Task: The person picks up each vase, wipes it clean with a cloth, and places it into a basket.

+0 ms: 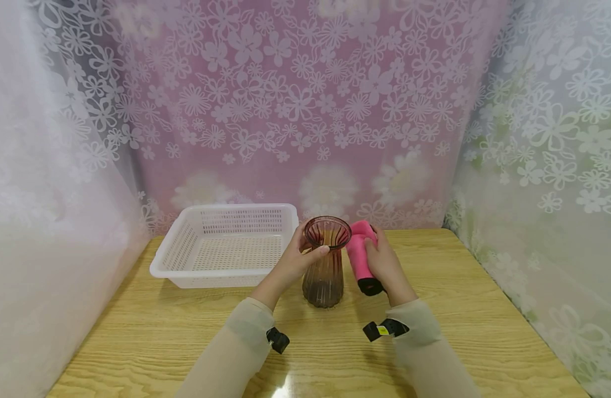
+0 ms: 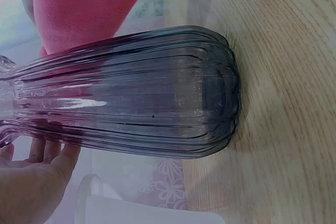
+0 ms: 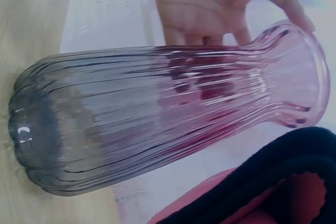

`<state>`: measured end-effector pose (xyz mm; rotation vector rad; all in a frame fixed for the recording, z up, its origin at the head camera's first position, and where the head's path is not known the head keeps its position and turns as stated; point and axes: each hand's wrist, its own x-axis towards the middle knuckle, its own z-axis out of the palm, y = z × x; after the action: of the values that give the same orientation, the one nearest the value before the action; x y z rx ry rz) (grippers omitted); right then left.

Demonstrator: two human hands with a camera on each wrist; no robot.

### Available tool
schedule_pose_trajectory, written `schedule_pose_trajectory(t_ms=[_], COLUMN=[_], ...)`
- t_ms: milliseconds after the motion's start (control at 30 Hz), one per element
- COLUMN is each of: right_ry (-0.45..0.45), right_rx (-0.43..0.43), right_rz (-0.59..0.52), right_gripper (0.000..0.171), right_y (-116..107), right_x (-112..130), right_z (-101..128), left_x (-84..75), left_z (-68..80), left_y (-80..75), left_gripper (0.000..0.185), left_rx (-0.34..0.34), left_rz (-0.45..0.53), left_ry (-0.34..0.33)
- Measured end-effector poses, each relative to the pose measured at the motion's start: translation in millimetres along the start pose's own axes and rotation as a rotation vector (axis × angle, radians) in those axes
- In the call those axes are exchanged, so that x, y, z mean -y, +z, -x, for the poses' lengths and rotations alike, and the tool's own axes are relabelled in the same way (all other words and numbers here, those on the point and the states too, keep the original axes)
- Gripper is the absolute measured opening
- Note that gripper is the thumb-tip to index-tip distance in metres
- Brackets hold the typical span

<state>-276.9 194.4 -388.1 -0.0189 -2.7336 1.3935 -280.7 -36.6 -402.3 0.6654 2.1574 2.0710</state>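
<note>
A ribbed glass vase (image 1: 324, 279), pinkish at the flared mouth and smoky grey toward the base, stands on the wooden table. My left hand (image 1: 296, 257) holds it round the neck from the left, thumb across the near side just under the rim. In the left wrist view its fingers lie behind the glass. Just right of the vase, my right hand (image 1: 382, 262) grips a folded pink cloth (image 1: 357, 254) with black edging. The cloth is close to the vase's rim; whether they touch I cannot tell. Black edging (image 3: 294, 156) shows large in the right wrist view.
To the left stands a white plastic basket (image 1: 161, 264) with slotted walls, close to my left hand. The wood-grain table (image 1: 459, 331) reaches back to a pink floral curtain (image 1: 295, 99). Pale floral curtains hang at both sides.
</note>
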Motion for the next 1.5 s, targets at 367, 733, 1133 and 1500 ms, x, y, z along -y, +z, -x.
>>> schedule_pose_trajectory(t_ms=[367, 733, 1133, 1500], right_ry=[-0.012, -0.075, -0.151, -0.249], right_rx=[-0.018, -0.058, -0.239, -0.356], right_rz=[-0.091, -0.187, -0.390, -0.567], right_gripper=[0.060, 0.060, 0.056, 0.057], right_y=[-11, -18, 6, 39], right_x=[16, 31, 31, 37], right_z=[8, 18, 19, 18], left_x=[-0.3, -2.8, -2.9, 1.3], left_z=[0.2, 1.7, 1.8, -2.2], left_y=[0.2, 0.6, -0.8, -1.7], left_gripper=[0.088, 0.087, 0.084, 0.087], left_rx=[-0.013, -0.007, -0.009, -0.002], left_rz=[-0.006, -0.016, -0.012, -0.002], left_ry=[0.010, 0.002, -0.009, -0.001])
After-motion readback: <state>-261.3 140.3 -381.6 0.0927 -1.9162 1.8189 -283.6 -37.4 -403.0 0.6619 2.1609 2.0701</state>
